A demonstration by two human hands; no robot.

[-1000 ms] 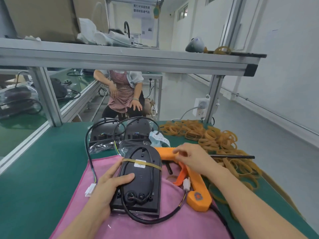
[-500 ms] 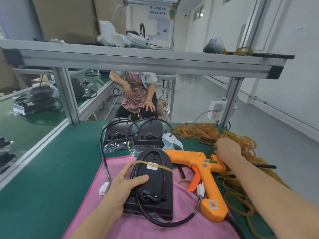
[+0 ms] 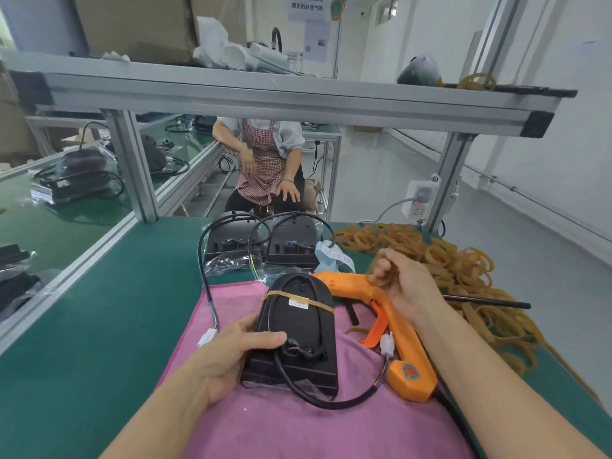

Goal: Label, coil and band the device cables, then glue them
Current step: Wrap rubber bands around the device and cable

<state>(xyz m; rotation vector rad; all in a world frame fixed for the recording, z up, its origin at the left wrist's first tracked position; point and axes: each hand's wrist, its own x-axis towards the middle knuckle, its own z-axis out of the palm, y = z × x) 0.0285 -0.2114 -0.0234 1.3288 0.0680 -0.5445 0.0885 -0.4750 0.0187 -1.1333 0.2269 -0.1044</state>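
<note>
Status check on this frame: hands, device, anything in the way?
Left hand grips black device on pink cloth. Right hand pinches a rubber band above glue gun. One band already on; cable tail loose. Nothing blocking.

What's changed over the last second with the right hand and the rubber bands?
The right hand left the orange glue gun, reached right into the rubber band pile, and has come back over the gun's barrel pinching a rubber band. The left hand still grips the black device on the pink cloth; one band still wraps the device.
</note>
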